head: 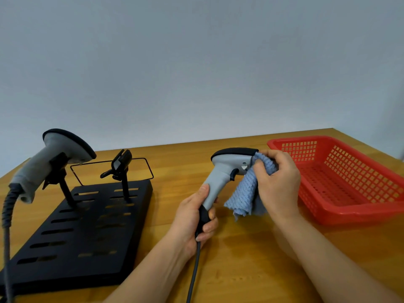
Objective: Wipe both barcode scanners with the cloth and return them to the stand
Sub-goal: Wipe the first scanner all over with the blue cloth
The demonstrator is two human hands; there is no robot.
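From the head view, the left hand (194,217) grips the rigid, probably light scanner (227,169) by its handle above the desk (251,248), the sensible hold, while right-hand fingers (260,173) pinch the limp cloth (247,193) against its nose.

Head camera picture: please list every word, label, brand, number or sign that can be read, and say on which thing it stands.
None can be read.
Grey barcode scanner with black trim in the hands: one small pale mark on its side, too small to tell.
Second grey barcode scanner on the black slotted stand: no text visible.
Blue knitted cloth, red plastic mesh basket: no print visible.
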